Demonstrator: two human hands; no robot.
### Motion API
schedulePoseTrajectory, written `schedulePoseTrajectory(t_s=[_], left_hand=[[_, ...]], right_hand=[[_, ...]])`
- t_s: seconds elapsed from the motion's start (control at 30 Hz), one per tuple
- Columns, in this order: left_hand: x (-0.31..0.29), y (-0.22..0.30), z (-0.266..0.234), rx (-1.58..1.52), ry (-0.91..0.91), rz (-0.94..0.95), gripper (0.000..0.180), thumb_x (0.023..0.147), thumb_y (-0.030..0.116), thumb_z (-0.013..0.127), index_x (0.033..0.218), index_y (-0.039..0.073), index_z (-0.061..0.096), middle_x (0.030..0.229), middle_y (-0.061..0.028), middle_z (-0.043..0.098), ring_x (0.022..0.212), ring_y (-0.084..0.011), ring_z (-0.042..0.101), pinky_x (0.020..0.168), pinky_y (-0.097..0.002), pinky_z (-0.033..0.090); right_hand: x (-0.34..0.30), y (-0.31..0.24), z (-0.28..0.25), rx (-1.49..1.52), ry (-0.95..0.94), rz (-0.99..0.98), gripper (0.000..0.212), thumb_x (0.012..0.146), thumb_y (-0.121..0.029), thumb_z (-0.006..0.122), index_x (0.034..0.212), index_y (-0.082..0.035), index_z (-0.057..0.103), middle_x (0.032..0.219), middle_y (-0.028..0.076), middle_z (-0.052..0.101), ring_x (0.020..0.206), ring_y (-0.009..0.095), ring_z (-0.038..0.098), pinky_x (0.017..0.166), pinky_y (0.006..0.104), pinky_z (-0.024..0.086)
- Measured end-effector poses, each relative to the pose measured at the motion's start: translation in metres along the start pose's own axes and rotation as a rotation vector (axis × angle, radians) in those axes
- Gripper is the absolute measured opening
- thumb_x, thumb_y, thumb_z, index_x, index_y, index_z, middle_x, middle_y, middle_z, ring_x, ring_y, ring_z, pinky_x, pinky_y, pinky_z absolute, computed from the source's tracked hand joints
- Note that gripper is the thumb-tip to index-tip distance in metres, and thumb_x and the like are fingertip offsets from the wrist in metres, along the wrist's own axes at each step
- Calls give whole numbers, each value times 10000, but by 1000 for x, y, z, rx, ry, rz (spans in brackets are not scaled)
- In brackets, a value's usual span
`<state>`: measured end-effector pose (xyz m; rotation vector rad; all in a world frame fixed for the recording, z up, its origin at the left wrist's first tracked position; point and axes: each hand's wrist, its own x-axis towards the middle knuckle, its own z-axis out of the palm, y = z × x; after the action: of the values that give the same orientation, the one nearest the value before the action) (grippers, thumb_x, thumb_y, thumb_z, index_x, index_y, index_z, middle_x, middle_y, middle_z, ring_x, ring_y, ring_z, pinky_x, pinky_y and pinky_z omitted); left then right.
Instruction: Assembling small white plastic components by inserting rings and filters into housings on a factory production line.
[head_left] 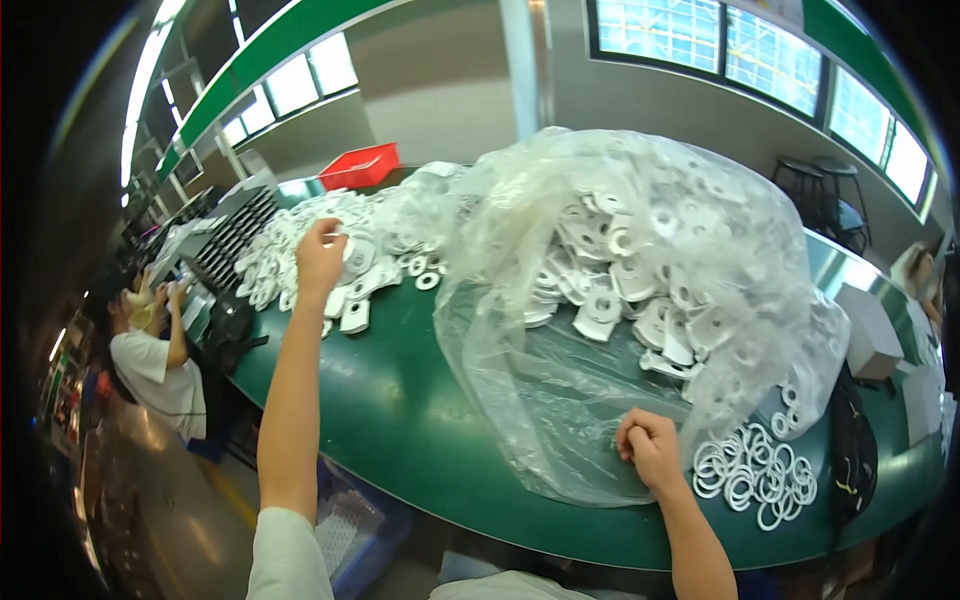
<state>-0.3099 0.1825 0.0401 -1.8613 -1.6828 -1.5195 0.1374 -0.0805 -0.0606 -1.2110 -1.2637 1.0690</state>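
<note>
My left hand (pixel 320 256) reaches over the pile of white plastic parts (pixel 283 245) at the far left of the table. Its thumb and fingers are bent together by the parts, and whatever they pinch is too small to make out. Nearer to me, my right hand (pixel 650 447) is curled closed above the front edge of a big clear plastic bag (pixel 560 440). What that hand holds, if anything, is hidden by its fingers. Inside the bag's open mouth lies a heap of white flat parts with round holes (pixel 600 305).
White rings (pixel 755 475) lie loose to the right of my right hand, beside a black strap-like item (pixel 850 450). White boxes (pixel 868 333) stand at the right. Behind the left pile are a red bin (pixel 360 166) and a black slotted rack (pixel 235 235). Another person (pixel 160 370) sits at left.
</note>
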Motion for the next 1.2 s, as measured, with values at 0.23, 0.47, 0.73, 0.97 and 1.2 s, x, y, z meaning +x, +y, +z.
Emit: schedulePoseTrajectory(t_s=[0.23, 0.47, 0.73, 0.97, 1.2], left_hand=[[-166, 244, 94, -351, -662, 223, 279, 762, 188, 690, 987, 29, 644, 977, -126, 644, 873, -226, 616, 757, -341, 492], [-188, 249, 136, -56, -465, 260, 298, 747, 173, 675, 990, 18, 598, 940, -154, 605, 902, -325, 594, 783, -400, 490], [-226, 323, 42, -598, -899, 76, 211, 764, -23, 608, 972, 3, 621, 810, -62, 613, 739, -184, 600, 650, -311, 502], [-272, 428, 67, -826, -868, 724, 207, 743, 17, 615, 948, 24, 638, 918, -96, 612, 859, -290, 591, 749, -379, 472], [-318, 492, 179, -525, -1006, 849, 189, 749, -21, 570, 875, 74, 674, 930, -74, 584, 933, -282, 558, 753, -391, 485]], right_hand=[[-8, -5, -10, -64, -31, -39, 176, 729, 5, 395, 614, 21, 526, 549, 39, 499, 497, 89, 442, 468, 234, 326], [-1, -2, 2, 109, -6, 30, 230, 926, -202, 524, 795, -17, 567, 654, 8, 551, 548, 81, 491, 505, 219, 390], [17, 25, 1, 456, 328, -231, 201, 942, -191, 521, 1060, -29, 524, 925, 20, 587, 806, 68, 537, 652, 218, 446], [14, 20, -5, 573, 128, 89, 195, 947, -166, 450, 1087, -31, 431, 887, 122, 652, 731, 196, 672, 394, 286, 459], [10, 2, -14, 507, 13, 168, 217, 931, -128, 449, 1124, -30, 434, 896, 124, 659, 718, 182, 660, 427, 266, 470]])
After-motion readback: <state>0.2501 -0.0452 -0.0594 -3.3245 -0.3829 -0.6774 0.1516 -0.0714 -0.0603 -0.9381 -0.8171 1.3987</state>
